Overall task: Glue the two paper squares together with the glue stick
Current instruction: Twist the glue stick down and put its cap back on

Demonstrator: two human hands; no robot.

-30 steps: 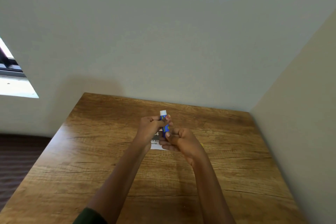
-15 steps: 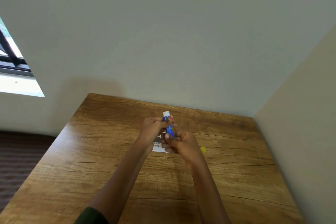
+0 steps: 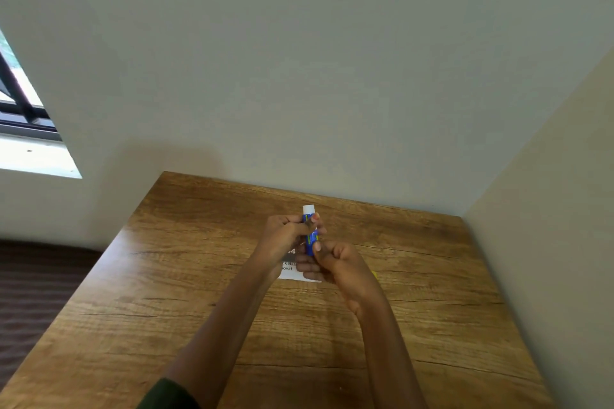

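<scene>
Both hands, left hand and right hand, grip upright glue stick.

Home-type rm: wood table, window, bare walls

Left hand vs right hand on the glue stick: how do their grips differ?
Left hand pinches the glue stick high, just under its white end; right hand holds the bottom end. Left hand sits farther from the camera, right hand nearer. Both curl round the stick, over the printed paper.
</scene>
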